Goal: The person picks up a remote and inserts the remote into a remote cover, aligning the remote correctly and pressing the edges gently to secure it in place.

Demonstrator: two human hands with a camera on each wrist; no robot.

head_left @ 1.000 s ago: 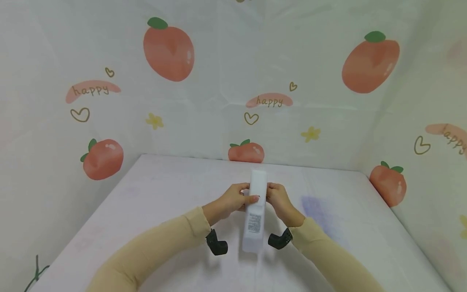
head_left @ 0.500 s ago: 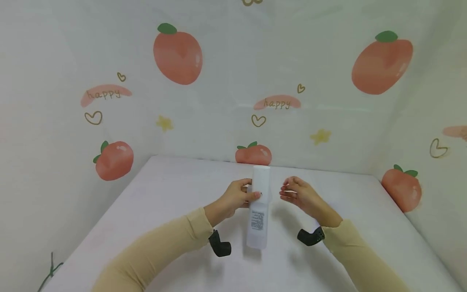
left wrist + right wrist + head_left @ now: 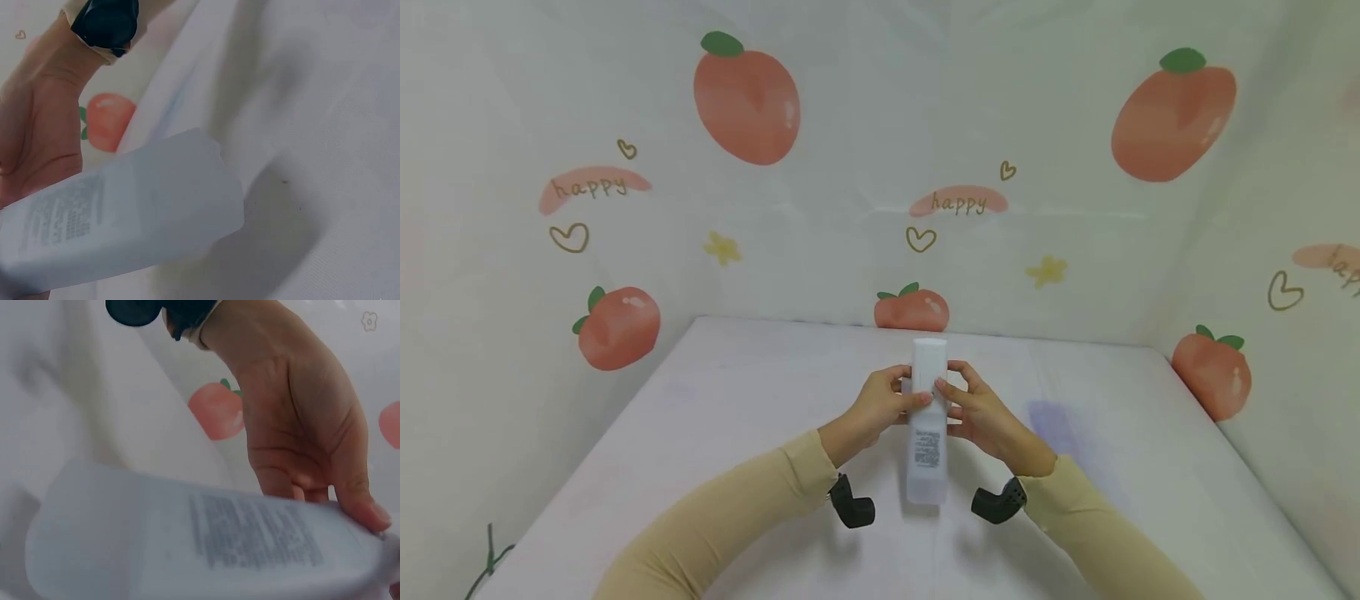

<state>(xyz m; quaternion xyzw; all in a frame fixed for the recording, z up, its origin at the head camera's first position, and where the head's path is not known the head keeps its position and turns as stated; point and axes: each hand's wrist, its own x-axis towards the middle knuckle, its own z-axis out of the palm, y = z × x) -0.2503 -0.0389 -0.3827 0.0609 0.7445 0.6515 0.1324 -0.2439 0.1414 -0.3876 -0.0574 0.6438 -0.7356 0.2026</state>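
The left hand [image 3: 880, 407] and right hand [image 3: 991, 418] clamp the white bottle [image 3: 928, 423] between them, printed label [image 3: 927, 448] towards the person, likely for steadiness, as its base seems clear of the counter [image 3: 775, 375] below.

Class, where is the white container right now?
In the head view, the white container is just right of centre, gripped between the left hand and the right hand.
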